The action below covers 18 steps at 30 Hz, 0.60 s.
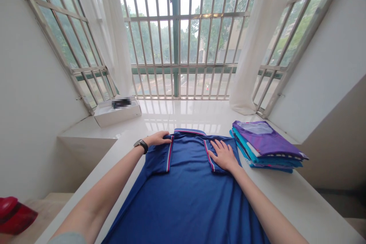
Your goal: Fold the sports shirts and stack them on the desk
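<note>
A navy blue polo shirt (197, 194) lies spread on the white ledge, its striped collar (190, 131) at the far end. Both short sleeves are folded inward over the body, their red, white and blue cuffs facing each other. My left hand (160, 138), a dark watch on its wrist, is at the left shoulder, with thumb and fingers closed on the fabric near the cuff. Flat on the folded right sleeve rests my right hand (223, 155), fingers spread and holding nothing. The shirt's lower part runs out of view at the bottom.
A stack of folded purple and blue clothes (271, 143) sits right of the shirt on the white ledge (185, 112). An open white box (118, 114) with a blurred dark item stands back left. Barred windows and white curtains (246, 57) border the ledge. Something red (15, 215) is lower left.
</note>
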Each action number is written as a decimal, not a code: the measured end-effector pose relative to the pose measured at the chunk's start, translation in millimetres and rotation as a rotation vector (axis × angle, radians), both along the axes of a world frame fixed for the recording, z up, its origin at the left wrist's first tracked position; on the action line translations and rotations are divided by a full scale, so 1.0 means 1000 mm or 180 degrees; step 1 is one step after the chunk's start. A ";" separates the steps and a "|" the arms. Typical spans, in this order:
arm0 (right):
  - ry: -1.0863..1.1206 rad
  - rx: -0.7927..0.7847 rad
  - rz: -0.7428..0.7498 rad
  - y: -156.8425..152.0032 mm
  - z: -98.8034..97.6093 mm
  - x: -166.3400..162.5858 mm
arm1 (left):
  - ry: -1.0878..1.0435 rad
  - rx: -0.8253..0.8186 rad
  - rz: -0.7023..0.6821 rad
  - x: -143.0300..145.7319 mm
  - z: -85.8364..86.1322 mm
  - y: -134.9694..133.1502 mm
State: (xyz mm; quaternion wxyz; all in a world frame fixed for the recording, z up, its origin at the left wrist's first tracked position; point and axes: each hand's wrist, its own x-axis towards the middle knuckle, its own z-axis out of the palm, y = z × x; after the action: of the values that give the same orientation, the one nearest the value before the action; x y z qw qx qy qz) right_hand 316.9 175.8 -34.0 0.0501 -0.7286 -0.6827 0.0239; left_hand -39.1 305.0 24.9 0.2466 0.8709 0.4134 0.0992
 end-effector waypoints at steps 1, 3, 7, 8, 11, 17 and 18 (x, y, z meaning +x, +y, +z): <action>-0.0005 0.0012 -0.0002 0.000 -0.001 0.000 | -0.0037 0.0059 0.0060 0.001 -0.002 0.000; -0.0028 0.0028 -0.0001 0.001 -0.003 0.001 | -0.0106 0.0188 0.0207 0.003 -0.011 -0.002; -0.0094 0.0034 0.0008 0.003 -0.007 0.003 | -0.0203 0.0455 0.0504 0.007 -0.035 -0.007; -0.0108 0.0032 0.0008 0.003 -0.007 0.003 | -0.0210 0.0538 0.0581 0.007 -0.040 -0.008; -0.0134 -0.0004 0.0006 0.004 -0.006 0.004 | -0.0177 0.0786 0.0762 0.008 -0.051 -0.012; -0.0144 -0.0084 -0.0002 0.004 -0.005 0.004 | 0.0034 0.1180 0.0921 0.013 -0.054 -0.017; -0.0153 -0.0099 -0.0002 0.004 -0.004 0.004 | 0.0066 0.1238 0.0966 0.013 -0.053 -0.018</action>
State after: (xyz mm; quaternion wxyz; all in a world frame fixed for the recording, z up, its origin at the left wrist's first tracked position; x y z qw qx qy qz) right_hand 321.2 180.1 -38.4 0.0223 -0.7298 -0.6831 0.0170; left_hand -25.7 286.8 -28.2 0.0524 0.8309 0.5150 0.2039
